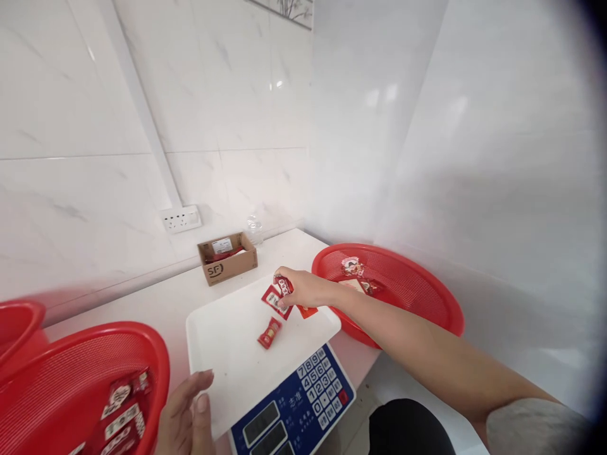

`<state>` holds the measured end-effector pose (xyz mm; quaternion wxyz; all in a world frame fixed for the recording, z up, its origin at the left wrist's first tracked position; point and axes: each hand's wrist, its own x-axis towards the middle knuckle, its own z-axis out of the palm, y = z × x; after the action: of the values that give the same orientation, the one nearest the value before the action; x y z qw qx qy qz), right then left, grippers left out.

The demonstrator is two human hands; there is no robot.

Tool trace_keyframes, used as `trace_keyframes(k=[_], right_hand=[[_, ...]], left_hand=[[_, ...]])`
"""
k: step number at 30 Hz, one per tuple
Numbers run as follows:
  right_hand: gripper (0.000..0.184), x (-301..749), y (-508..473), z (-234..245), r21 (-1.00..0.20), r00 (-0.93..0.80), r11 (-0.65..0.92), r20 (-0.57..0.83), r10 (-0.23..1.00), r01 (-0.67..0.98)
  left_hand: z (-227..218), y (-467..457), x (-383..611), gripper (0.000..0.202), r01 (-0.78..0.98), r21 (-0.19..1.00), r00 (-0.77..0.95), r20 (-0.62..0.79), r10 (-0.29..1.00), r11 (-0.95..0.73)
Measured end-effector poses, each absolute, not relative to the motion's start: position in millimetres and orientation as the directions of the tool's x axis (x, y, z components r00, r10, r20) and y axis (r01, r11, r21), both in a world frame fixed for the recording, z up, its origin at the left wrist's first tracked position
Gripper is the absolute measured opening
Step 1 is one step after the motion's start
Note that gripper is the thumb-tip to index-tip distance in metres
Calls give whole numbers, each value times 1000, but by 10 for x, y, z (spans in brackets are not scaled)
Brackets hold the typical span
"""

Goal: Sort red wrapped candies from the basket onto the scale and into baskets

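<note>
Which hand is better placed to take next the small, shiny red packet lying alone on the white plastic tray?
Probably the right hand: it holds other red packets close to the lone packet. The left hand looks free, but is farther, at the left edge of the tray.

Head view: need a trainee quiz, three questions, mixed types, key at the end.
1. True or false: the left hand grips a red packet.
2. The right hand is over which thing?
A) the cardboard box
B) the white tray
C) the wall socket
3. Fill in: the background of the scale's control panel is ____.

Key:
1. False; the right hand holds red packets.
2. B
3. blue
</note>
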<state>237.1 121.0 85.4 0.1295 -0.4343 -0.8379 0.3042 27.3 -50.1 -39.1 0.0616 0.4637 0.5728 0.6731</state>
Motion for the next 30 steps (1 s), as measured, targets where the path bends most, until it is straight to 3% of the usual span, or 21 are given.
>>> trace_keyframes(k=[11, 21, 30], right_hand=[[65, 2308, 1212, 629, -565, -581, 441, -86, 809, 697], [61, 2369, 1242, 466, -541, -527, 427, -35, 849, 725], [46, 2327, 1207, 463, -569, -544, 453, 12, 839, 686]], left_hand=[[-440, -519, 243, 22, 497, 730, -460, 680, 571, -469], [-391, -524, 277, 23, 456, 758, -476, 651, 591, -467], [-373, -535, 287, 23, 462, 750, -466, 660, 590, -474]])
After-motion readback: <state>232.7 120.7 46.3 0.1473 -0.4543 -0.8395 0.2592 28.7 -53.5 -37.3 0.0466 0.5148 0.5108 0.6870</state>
